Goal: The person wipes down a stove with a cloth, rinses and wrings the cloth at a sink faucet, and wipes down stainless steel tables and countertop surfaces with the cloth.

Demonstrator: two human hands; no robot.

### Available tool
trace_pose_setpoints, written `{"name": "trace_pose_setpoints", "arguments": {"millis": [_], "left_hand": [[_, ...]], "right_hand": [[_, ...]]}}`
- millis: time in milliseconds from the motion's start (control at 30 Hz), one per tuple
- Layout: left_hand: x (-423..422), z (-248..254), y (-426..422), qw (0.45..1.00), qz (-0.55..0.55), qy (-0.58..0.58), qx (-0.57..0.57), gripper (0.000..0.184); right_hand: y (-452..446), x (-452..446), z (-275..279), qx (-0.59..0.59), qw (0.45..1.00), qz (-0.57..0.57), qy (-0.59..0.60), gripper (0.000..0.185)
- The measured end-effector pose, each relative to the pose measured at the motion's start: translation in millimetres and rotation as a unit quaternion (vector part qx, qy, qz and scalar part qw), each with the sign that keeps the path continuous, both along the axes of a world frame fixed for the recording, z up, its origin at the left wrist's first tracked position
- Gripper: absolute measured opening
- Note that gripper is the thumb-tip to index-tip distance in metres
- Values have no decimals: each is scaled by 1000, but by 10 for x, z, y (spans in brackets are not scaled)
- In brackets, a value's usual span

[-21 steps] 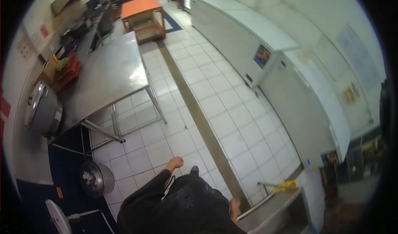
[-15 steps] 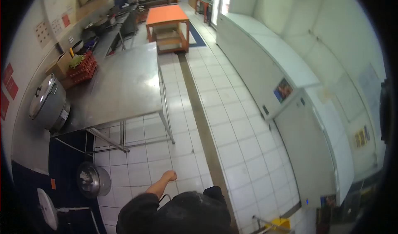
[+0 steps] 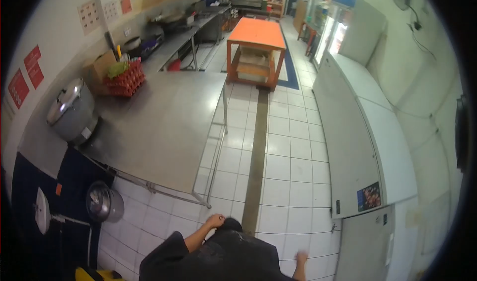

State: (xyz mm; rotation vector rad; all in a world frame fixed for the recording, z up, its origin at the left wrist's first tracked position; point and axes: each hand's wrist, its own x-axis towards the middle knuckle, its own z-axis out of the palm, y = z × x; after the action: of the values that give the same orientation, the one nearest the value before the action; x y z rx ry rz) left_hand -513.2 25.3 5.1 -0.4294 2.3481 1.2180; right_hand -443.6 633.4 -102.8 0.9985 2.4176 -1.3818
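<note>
The steel table (image 3: 164, 127) stands just ahead of the left hand (image 3: 215, 221), lidded pot (image 3: 73, 113) and red trays (image 3: 125, 80) toward the wall. The blurred right hand (image 3: 301, 256) hangs over white floor tiles (image 3: 288, 151) near a pale cabinet (image 3: 362, 246); whether either hand grips anything, I cannot tell

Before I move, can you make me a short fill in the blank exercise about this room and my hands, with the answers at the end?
1. The hand nearer the steel table is your ____ one.
2. The shelved table farther ahead has a top coloured ____.
3. The stacked trays on the steel table are coloured ____.
4. The long white-topped chest stands on your ____ side.

Missing words: left; orange; red; right.
</note>
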Motion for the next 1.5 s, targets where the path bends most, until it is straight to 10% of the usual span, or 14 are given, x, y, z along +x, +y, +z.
{"name": "trace_pose_setpoints", "arguments": {"millis": [67, 267, 533, 567, 733, 967, 1167, 1367, 1500], "left_hand": [[-438, 210, 73, 998, 37, 41, -5, 27], [-2062, 487, -132, 984, 169, 40, 48, 29], [-5235, 828, -867, 978, 130, 164, 24, 30], [-5675, 984, -931, 979, 110, 169, 43, 30], [-7822, 1654, -1186, 980, 24, 190, 54, 30], [-10207, 1425, -1527, 974, 18, 206, 96, 29], [-11220, 1860, -2388, 941, 227, 218, 120, 28], [-12138, 1519, -3840, 900, 355, 233, 100, 26], [-12777, 1510, -5092, 874, 407, 248, 94, 25]], "right_hand": [[-25, -2073, 602, 191, 972, 98, 96, 15], [-1950, -5916, 2374, -19, 953, 156, 258, 21], [-2452, -6313, 790, -83, 980, 177, -38, 29], [-2126, -6137, 118, 75, 931, 353, -61, 32], [-2740, -6804, 379, 78, 912, 296, -272, 33], [-3759, -10202, 532, 100, 883, 396, -230, 36], [-4695, -14514, 86, 242, 801, 544, -60, 39], [-8308, -16837, 2370, -202, 879, 388, 190, 21], [-9192, -17209, 1732, -225, 848, 459, 141, 19]]}}
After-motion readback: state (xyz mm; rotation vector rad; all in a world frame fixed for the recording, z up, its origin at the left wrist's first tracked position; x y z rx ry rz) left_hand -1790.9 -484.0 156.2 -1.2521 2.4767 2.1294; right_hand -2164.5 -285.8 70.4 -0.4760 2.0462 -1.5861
